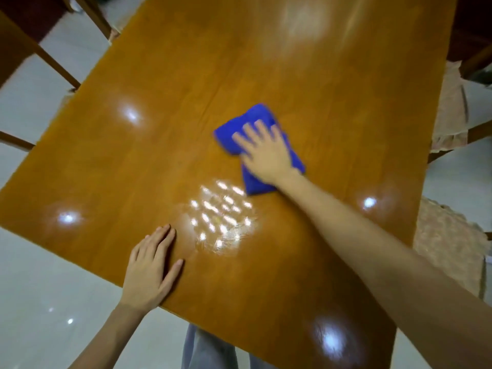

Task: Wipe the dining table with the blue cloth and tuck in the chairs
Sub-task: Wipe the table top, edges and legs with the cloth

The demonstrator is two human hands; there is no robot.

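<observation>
The right hand (266, 153) lies flat, fingers spread, on the folded blue cloth (255, 150) near the middle of the glossy wooden surface (159, 115). The left hand (151, 270) rests palm-down at the near edge. Chairs (450, 123) with cushioned seats stand along the right side.

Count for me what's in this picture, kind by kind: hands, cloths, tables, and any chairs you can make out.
Hands: 2, left and right
Blue cloth: 1
Table: 1
Chairs: 4 partly seen, two at the left, two cushioned at the right
Total: 8
</observation>
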